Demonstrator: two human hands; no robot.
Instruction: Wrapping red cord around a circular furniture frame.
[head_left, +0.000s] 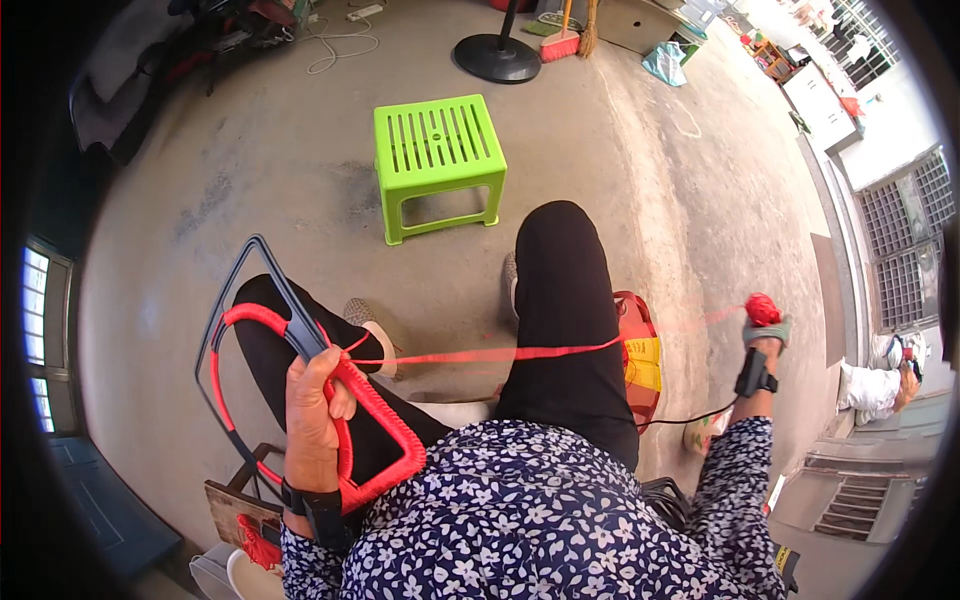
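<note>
My left hand point(315, 420) is closed around a dark, angular frame point(297, 325) with rounded inner loops, held over my left thigh. Red ribbon is wound tightly along much of it, thickest on the bar point(385, 425) beside my fingers. From my grip a strand of red ribbon point(480, 355) runs taut across my lap to the far right. There my right hand point(768, 345), in a grey-green glove or finger cover, is raised at arm's length. It holds a bunched ball of red ribbon point(763, 309). The fingers on the ball are small and partly hidden.
A bright green plastic stool point(440, 150) stands in front of me. A red and yellow bag point(642, 360) sits beside my right leg. More red material point(258, 545) lies at lower left. Farther off are a black round base point(497, 60) and a broom point(560, 45).
</note>
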